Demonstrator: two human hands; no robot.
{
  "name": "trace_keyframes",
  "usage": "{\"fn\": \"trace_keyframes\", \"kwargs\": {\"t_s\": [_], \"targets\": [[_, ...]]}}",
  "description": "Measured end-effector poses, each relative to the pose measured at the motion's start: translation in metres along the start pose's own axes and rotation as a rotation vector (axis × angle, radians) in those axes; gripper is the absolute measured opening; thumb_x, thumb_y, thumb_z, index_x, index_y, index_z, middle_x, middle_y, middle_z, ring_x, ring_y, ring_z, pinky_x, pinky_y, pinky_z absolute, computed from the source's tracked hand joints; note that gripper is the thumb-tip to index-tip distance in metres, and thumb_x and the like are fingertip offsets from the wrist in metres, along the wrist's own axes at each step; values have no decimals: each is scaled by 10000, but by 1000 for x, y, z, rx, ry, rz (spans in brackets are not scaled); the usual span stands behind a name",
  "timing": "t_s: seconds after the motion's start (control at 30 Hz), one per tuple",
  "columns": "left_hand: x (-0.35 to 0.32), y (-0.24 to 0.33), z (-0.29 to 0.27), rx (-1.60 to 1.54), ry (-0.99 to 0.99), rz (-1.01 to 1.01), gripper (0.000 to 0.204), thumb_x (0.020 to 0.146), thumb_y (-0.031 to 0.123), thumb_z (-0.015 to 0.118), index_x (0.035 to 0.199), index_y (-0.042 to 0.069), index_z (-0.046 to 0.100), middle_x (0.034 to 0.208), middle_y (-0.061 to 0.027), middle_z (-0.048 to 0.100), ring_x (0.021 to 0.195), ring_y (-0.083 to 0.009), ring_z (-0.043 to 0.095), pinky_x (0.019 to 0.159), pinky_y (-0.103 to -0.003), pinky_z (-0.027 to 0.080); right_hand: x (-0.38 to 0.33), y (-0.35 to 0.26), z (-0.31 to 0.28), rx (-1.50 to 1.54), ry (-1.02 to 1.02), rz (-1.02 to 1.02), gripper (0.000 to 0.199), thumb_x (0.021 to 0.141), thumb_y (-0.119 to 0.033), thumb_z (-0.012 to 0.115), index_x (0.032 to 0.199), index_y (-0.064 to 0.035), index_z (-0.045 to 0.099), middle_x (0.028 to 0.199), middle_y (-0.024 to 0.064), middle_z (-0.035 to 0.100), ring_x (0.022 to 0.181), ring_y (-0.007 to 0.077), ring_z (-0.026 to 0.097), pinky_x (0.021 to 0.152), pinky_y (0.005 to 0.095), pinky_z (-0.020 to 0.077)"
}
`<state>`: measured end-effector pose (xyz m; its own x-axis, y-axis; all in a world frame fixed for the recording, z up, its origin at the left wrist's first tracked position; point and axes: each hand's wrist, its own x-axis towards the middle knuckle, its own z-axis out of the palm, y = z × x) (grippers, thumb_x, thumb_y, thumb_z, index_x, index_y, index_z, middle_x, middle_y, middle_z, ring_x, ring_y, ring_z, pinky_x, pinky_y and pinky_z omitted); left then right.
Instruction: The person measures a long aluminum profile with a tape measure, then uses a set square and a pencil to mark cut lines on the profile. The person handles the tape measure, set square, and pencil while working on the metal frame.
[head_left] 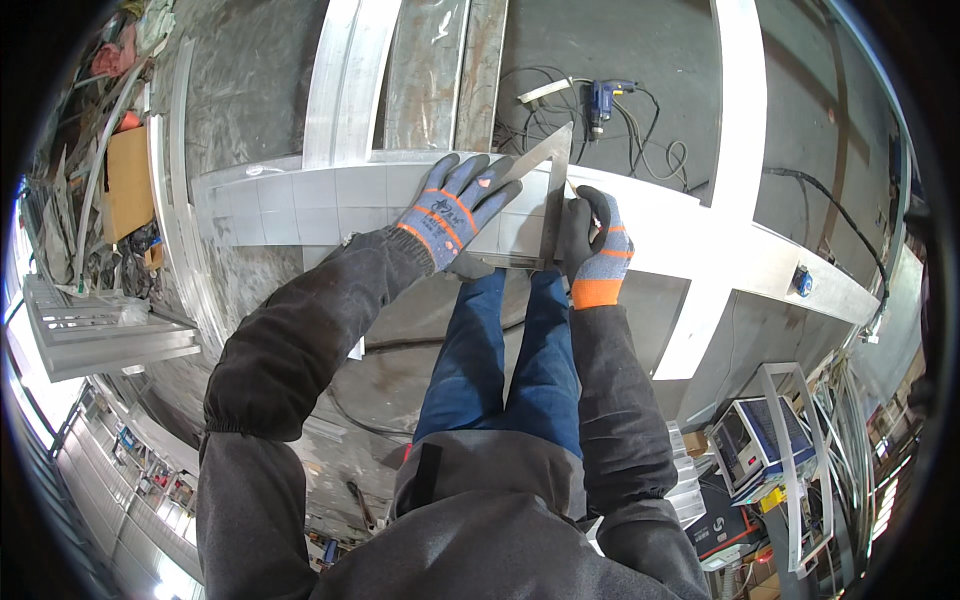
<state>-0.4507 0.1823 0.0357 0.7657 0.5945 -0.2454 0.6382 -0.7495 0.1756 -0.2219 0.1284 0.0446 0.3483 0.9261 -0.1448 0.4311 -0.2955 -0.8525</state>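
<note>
A long pale metal beam [330,205] runs across in front of me, with thin lines drawn across its face. My left hand [450,212], in a blue-grey glove with orange stripes, lies on it with fingers stretched and spread, fingertips at a triangular metal set square [556,200]. The thumb is at the beam's near edge. The set square lies across the beam, its pointed tip past the far edge. My right hand [597,243], gloved with an orange cuff, is closed beside the square's right edge. A small pale tip shows at its fingers; the rest is hidden.
Beyond the beam are a blue power drill [604,103], tangled black cables [650,135] and lengthwise metal bars [425,80]. A blue tape measure [803,282] rests on the beam's right part. A boxy blue-and-white machine [760,445] stands lower right; a cardboard piece [128,180] leans at left.
</note>
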Motion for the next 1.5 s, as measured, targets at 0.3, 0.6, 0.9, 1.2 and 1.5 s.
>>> {"fn": "trace_keyframes", "kwargs": {"t_s": [0.3, 0.6, 0.9, 1.2, 1.5], "targets": [[-1, -1, -1, -113, 16, 1, 859, 846, 430, 662, 1597, 146, 356, 1591, -185, 361, 1481, -376, 322, 1231, -590, 229, -78, 29, -31, -146, -94, -176, 163, 924, 3, 653, 1082, -2, 692, 953, 193, 714, 860, 310, 710, 771, 361, 553], [2, 6, -9, -88, -132, -38, 997, 821, 469, 748, 1632, 139, 272, 1647, -209, 273, 1519, -398, 268, 1249, -612, 151, -107, 40, -9, 545, -401, 748, 300, 1083, -293, 529, 984, -33, 644, 660, 30, 583, 584, 112, 539, 529, 293, 422], [25, 33, -15, 21, -87, 11, 862, 858, 307, 659, 1623, 127, 307, 1586, -255, 336, 1520, -432, 267, 1244, -658, 131, -83, 44, -18, 670, -278, 738, 367, 1077, -339, 548, 851, -52, 582, 621, 26, 522, 538, 123, 490, 520, 296, 397], [55, 62, -11, -134, 2, -2, 863, 835, 311, 672, 1605, 108, 341, 1555, -270, 371, 1516, -454, 260, 1238, -668, 134, -76, 66, -48, 731, -220, 763, 300, 1064, -305, 552, 883, -69, 595, 610, 14, 495, 524, 117, 460, 497, 294, 369], [54, 60, 0, 30, -46, 2, 1094, 737, 436, 815, 1636, 120, 277, 1625, -235, 298, 1514, -424, 260, 1240, -637, 139, -76, 67, -48, 752, -223, 751, 315, 1061, -304, 558, 872, -55, 584, 607, 18, 489, 525, 125, 466, 513, 301, 386]]}}
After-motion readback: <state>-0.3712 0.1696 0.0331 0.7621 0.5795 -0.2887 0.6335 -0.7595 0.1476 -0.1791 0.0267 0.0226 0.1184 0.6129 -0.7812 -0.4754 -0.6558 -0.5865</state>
